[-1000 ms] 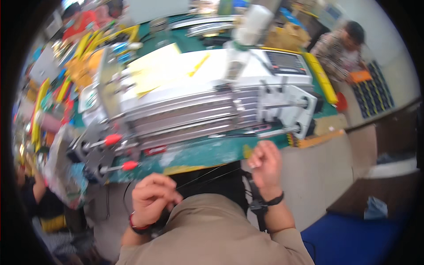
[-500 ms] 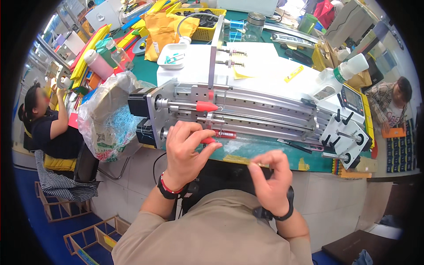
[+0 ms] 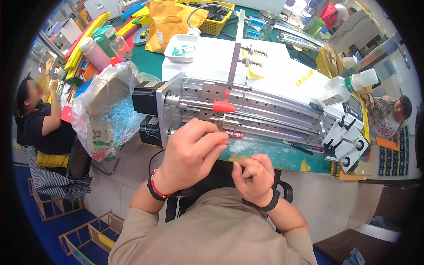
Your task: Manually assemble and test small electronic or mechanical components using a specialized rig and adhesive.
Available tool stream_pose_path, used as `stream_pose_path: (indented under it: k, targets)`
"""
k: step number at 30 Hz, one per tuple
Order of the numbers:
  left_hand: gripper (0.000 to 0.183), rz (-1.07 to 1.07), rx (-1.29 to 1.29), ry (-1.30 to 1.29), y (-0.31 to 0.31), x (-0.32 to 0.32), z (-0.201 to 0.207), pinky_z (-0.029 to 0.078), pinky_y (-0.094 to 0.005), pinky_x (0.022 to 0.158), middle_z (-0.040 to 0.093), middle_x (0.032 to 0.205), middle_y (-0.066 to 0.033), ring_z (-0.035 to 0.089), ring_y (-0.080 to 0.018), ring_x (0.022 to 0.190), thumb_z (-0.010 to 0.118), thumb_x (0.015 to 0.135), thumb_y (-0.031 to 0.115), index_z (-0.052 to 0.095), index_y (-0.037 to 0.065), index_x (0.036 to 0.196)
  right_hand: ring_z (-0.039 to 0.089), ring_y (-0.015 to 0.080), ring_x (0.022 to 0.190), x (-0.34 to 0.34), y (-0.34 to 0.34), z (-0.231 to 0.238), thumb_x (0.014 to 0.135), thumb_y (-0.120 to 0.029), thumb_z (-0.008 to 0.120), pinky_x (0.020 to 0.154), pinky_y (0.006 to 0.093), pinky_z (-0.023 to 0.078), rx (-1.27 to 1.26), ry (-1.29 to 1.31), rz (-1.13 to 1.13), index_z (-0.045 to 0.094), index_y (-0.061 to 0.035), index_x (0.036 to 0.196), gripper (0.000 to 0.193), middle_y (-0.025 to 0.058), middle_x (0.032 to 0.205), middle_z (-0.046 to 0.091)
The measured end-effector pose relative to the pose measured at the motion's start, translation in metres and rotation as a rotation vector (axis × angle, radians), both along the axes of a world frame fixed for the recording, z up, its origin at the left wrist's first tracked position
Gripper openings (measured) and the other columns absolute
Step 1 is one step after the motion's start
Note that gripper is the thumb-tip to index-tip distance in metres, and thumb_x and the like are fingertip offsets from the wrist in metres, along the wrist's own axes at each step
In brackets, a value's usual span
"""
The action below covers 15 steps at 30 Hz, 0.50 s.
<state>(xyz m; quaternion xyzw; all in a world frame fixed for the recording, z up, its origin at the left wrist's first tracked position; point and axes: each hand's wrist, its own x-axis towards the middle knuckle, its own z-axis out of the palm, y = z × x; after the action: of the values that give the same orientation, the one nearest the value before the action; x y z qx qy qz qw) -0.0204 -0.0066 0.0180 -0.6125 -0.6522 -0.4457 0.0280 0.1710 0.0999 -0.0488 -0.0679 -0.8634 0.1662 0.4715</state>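
Observation:
My left hand (image 3: 190, 148) is pinched in front of the machine's near rail. A bit of a red piece (image 3: 223, 142) pokes out between its thumb and fingers, with most of it covered. My right hand (image 3: 256, 176) is closed with its thumb against the curled fingers, just right of the left and lower down. Whatever it may hold is too fine to see. Beyond them lies a metal twin-rail machine (image 3: 274, 110) with black motors (image 3: 148, 98) at its left end. A red cone-shaped tip (image 3: 224, 106) with a small wire hook sits on its upper shaft.
Left of the motors hangs a clear plastic bag (image 3: 95, 119) with pale blue thread inside. A white tray (image 3: 180, 56) and an upright metal arm (image 3: 235, 48) stand behind the rails. Tweezers (image 3: 298, 146) lie near the table edge. People sit at both sides.
My right hand has come left and down, closing its fingers near the left hand. The left hand has shifted slightly right, still pinching the red piece. The whole view has shifted a little.

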Motion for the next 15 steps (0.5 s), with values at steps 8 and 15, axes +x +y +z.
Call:
stream_pose_path:
  k: [8,15]
  targets:
    - [0.01,0.069,-0.249,0.318,0.035,0.029,0.011,0.05,-0.0383,0.06,0.057,0.078,-0.0058,0.064,-0.0261,0.071,0.079,0.087,0.009,0.07,0.005,0.087,0.054,0.009,0.076,-0.022,0.039,-0.034,0.104,-0.005,0.069,0.066,0.0265,0.047,-2.323,0.347,0.544,0.054,-0.0141,0.094,0.02,0.0021,0.094,0.066]
    - [0.014,0.072,-0.031,0.145,0.01,0.043,-0.009,0.046,-0.0431,0.063,0.06,0.079,-0.0066,0.061,-0.0289,0.069,0.081,0.082,0.003,0.068,0.006,0.084,0.071,0.015,0.096,-0.007,0.039,-0.011,0.105,-0.007,0.071,0.085,0.0298,0.058,-1.841,0.072,0.432,0.059,-0.0087,0.113,0.014,0.0095,0.111,0.075]
